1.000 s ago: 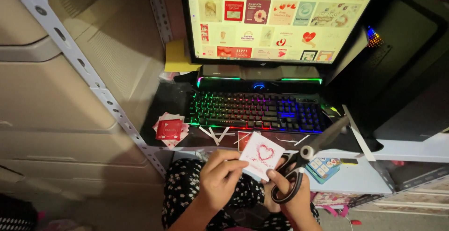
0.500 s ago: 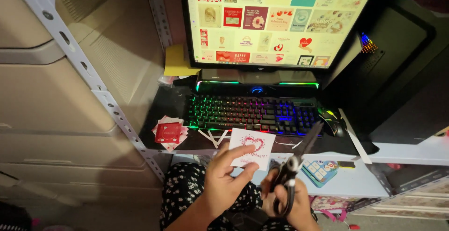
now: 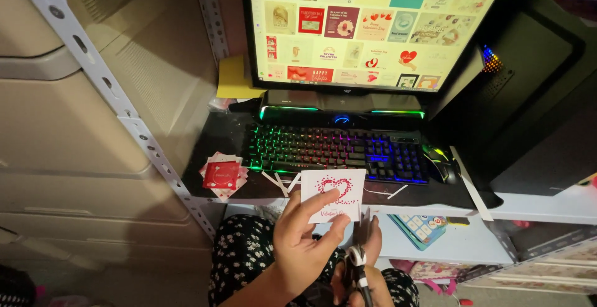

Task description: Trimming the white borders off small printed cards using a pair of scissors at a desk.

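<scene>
- Up top, I see one monitor point(image 3: 364, 30) at the back of the dark shelf point(image 3: 217, 139), its screen tiled with red and pink card designs; it faces the seat, so the designs stay in sight above the hands.
- Beside it on the right stands one black computer tower point(image 3: 535, 108), tucked against the shelf's end, out of the way of the work.
- One keyboard point(image 3: 336, 151) with rainbow backlight lies flat in front of the monitor, and one mouse point(image 3: 440, 163) sits just beside its right end, within reach.
- One white card point(image 3: 334, 195) with a red heart printed on it is held upright over the shelf's front edge, near the lap, tilted toward me so the cutting line can be seen.
- My left hand point(image 3: 305, 245) has that card pinched, thumb on the front face and fingers closed behind its lower left part.
- My right hand point(image 3: 364, 276) is curled shut around the handles of one pair of scissors point(image 3: 359, 263), blades pointing up at the card's lower edge; how far the blades are open I cannot tell.
- One small stack of red cards point(image 3: 222, 174) rests left of the keyboard, set aside.
- About five thin white paper strips point(image 3: 281, 181) lie scattered along the shelf's front, near the card.
</scene>
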